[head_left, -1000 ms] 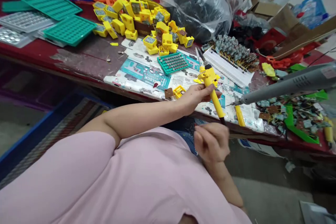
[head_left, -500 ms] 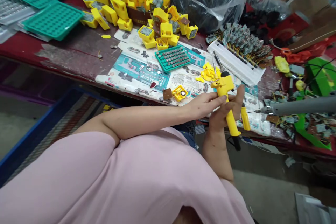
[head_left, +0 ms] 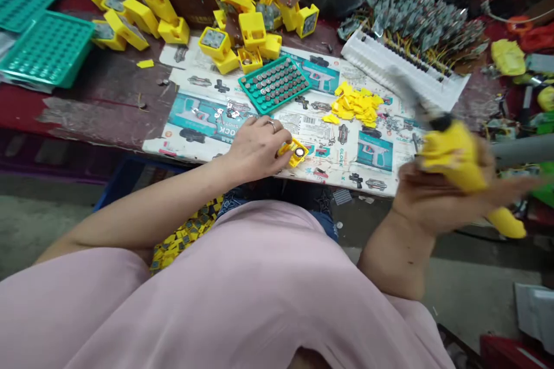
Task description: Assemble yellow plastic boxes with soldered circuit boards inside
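My left hand (head_left: 258,149) rests on the printed cardboard. Its thumb and fingers close on the left edge of a small open yellow case (head_left: 298,153) with a round metal-and-black part inside; the fingertips are partly hidden. Out to the right, my right hand (head_left: 437,196) is wrapped round a yellow pistol-shaped soldering gun (head_left: 452,153), blurred by motion, its barrel pointing up and left. Beyond my left hand, a green tray (head_left: 270,105) holds rows of button cells. To the right of it lies a heap of small yellow plastic pieces (head_left: 355,105).
Many yellow cases (head_left: 156,0) are piled at the back left, near green trays (head_left: 47,49). A white rack (head_left: 400,72) holds wired circuit boards at the back right. A grey rod (head_left: 526,150) reaches in from the right. More yellow cases (head_left: 186,239) fill a bin below the table.
My left hand has left the soldering gun and moved left to the yellow case. My right hand has carried the gun to the right. The brown square beside the case is now out of sight.
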`<state>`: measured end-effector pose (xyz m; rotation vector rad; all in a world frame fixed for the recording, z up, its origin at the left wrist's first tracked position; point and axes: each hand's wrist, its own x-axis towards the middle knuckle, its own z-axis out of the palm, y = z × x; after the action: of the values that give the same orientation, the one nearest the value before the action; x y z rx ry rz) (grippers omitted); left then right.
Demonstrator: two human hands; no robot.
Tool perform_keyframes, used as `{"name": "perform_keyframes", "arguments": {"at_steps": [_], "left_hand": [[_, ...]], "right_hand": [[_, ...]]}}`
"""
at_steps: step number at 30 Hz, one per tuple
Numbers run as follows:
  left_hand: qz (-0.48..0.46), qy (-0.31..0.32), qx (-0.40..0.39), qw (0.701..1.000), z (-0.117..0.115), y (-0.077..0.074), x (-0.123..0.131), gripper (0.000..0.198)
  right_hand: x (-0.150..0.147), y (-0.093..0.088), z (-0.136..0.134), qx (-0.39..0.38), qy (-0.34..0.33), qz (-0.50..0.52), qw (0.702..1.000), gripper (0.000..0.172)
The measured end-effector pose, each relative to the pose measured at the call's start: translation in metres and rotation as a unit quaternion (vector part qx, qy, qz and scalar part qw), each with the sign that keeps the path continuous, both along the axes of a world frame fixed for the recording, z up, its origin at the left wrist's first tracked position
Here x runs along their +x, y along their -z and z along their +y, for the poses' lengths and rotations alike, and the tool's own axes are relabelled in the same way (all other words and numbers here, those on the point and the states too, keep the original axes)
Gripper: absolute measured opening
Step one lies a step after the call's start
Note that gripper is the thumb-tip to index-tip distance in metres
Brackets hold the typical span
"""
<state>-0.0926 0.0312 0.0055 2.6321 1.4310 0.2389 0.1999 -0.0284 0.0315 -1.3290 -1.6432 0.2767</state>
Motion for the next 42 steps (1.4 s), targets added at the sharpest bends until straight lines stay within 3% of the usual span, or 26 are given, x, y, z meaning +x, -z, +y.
{"name": "perform_keyframes", "arguments": {"at_steps": [5,8,13,18,24,30,36,42], "left_hand": [[0.033,-0.004,-0.026,0.999,0.002,-0.004,0.006,0.036],[0.031,-0.021,-0.053,0.998,0.005,-0.007,0.005,0.033],[0.011,-0.04,-0.085,0.996,0.005,-0.008,0.004,0.033],[-0.001,-0.049,-0.082,0.995,-0.002,-0.006,-0.002,0.035],[0.02,0.001,-0.039,0.999,-0.009,0.001,-0.008,0.028],[-0.09,0.042,-0.043,0.994,-0.008,0.01,-0.014,0.021],[-0.234,0.039,-0.06,0.969,-0.008,0.022,-0.021,0.013],[-0.212,0.011,-0.034,0.977,-0.01,0.023,-0.02,0.011]], "right_hand": [[-0.034,0.012,-0.023,0.03,0.001,-0.006,1.0,0.037],[-0.047,0.014,-0.03,0.074,-0.031,-0.053,0.995,0.034],[-0.052,0.007,-0.026,0.095,-0.104,-0.121,0.983,0.029],[-0.057,0.007,-0.021,0.095,-0.121,-0.12,0.981,0.023],[-0.059,0.004,-0.015,0.121,-0.146,-0.162,0.968,0.023],[-0.062,-0.008,-0.012,0.119,-0.165,-0.225,0.953,0.016],[-0.063,-0.016,-0.006,0.122,-0.173,-0.23,0.95,0.013],[-0.064,-0.022,-0.001,0.122,-0.18,-0.262,0.94,0.01]]}}
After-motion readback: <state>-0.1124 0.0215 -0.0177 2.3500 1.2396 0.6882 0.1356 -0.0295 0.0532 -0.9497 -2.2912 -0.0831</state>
